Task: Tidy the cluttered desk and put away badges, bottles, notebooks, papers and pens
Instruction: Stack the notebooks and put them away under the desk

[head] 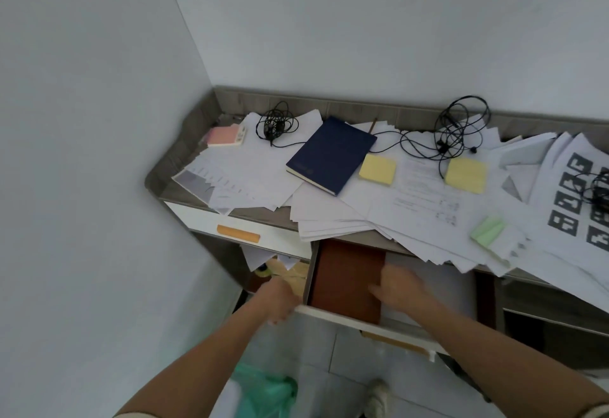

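Observation:
The middle drawer (342, 316) of the desk stands pulled out. A brown notebook (346, 277) lies flat inside it at the left. My right hand (400, 289) is inside the drawer, blurred, its fingers touching the notebook's right edge. My left hand (280, 302) grips the drawer's front left corner. On the desk top a dark blue notebook (331, 154) lies on loose white papers (428, 216) that overhang the front edge above the drawer.
Yellow sticky pads (377, 169) (466, 175), a pink pad (225, 136), a green pad (487, 231) and tangled black earphone cables (275, 124) (458, 131) lie on the papers. The left drawer (237, 225) is closed. A green plastic bag (267, 391) sits on the floor below.

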Demonstrator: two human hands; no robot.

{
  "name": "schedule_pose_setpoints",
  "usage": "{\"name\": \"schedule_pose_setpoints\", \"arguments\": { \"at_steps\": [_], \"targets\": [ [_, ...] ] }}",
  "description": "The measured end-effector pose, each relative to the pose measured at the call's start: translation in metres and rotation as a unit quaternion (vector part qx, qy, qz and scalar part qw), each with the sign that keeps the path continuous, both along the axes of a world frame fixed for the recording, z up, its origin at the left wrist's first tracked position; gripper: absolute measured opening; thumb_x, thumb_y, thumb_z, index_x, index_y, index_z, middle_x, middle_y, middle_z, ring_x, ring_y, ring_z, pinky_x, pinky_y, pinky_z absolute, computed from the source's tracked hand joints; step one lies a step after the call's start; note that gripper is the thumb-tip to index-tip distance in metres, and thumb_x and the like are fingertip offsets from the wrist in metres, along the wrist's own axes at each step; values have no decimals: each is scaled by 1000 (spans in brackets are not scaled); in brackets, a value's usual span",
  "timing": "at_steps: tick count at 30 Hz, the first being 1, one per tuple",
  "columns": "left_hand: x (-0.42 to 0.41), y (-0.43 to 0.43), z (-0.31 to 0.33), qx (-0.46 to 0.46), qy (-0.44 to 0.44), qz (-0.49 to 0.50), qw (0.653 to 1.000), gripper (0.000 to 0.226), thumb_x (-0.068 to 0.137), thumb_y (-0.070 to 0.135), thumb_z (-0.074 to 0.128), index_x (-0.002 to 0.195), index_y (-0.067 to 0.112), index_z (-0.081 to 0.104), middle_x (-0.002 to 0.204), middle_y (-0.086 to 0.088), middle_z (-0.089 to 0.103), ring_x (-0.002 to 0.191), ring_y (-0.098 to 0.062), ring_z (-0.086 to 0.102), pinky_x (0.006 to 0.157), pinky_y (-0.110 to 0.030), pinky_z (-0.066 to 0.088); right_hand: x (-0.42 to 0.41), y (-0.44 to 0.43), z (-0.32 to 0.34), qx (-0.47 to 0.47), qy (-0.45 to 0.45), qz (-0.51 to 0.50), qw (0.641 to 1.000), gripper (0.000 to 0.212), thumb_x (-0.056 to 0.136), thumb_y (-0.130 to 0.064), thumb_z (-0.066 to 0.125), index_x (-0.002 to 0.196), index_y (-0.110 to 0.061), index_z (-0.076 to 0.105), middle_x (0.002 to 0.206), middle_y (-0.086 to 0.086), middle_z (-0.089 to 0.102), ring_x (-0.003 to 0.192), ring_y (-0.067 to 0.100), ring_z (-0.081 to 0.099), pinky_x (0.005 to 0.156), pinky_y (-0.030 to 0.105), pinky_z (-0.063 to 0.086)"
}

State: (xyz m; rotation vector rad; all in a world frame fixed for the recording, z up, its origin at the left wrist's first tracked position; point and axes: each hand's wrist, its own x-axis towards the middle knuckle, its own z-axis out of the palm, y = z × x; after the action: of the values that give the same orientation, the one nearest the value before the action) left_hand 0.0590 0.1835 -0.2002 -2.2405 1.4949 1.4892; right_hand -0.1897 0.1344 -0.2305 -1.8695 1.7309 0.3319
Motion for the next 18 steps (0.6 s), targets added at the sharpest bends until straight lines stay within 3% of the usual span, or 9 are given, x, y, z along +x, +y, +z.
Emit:
{"name": "schedule_pose_setpoints", "arguments": {
  "at_steps": [3, 6, 8, 11, 14, 16, 18],
  "targets": [
    [10, -30, 18, -57, -13, 41, 997, 23, 91, 24, 58, 98, 4, 67, 92, -13, 72, 78, -26, 70, 72, -36, 60, 1, -2, 27, -46, 21, 56, 997, 43, 93, -47, 53, 65, -18, 37, 68, -4, 45, 77, 18, 56, 58, 26, 39],
    [15, -59, 41, -119, 20, 87, 989, 18, 93, 23, 58, 95, 5, 63, 78, -10, 65, 60, -19, 60, 47, -21, 49, 3, -12, 56, -91, 25, 95, 991, 45, 94, -49, 50, 63, -21, 31, 65, -7, 35, 74, 15, 48, 50, 25, 29],
    [17, -77, 54, -137, 43, 127, 981, 10, 94, 18, 57, 91, 8, 57, 76, -9, 57, 56, -14, 50, 41, -16, 39, 5, -26, 70, -114, 10, 92, 989, 41, 93, -52, 50, 68, -20, 41, 69, -6, 43, 74, 14, 50, 52, 24, 33],
    [21, -101, 63, -149, 55, 158, 975, 8, 94, 11, 55, 91, 4, 56, 77, -14, 57, 57, -18, 47, 48, -21, 38, 6, -56, 88, -137, -33, 73, 987, 38, 90, -54, 52, 96, -18, 62, 94, -1, 63, 87, 17, 60, 71, 28, 47],
    [30, -116, 63, -193, 28, 165, 967, 18, 92, 22, 59, 101, 7, 62, 93, -17, 68, 73, -24, 63, 57, -25, 49, 6, -87, 99, -131, -78, 41, 988, 42, 91, -52, 55, 120, -21, 60, 116, -1, 64, 104, 18, 59, 86, 30, 46],
    [34, -122, 62, -210, 20, 167, 963, 18, 91, 25, 60, 102, 12, 63, 99, -13, 68, 82, -24, 67, 62, -26, 54, 9, -107, 95, -102, -137, -6, 985, 42, 89, -49, 61, 120, -21, 60, 117, 1, 64, 99, 18, 60, 85, 29, 47],
    [37, -130, 60, -233, 3, 170, 958, 16, 90, 26, 60, 100, 14, 64, 102, -10, 68, 88, -24, 67, 79, -33, 57, 15, -124, 91, -47, -238, -95, 965, 42, 88, -42, 66, 121, -17, 58, 111, 6, 66, 87, 18, 63, 76, 29, 52]
  ]
}}
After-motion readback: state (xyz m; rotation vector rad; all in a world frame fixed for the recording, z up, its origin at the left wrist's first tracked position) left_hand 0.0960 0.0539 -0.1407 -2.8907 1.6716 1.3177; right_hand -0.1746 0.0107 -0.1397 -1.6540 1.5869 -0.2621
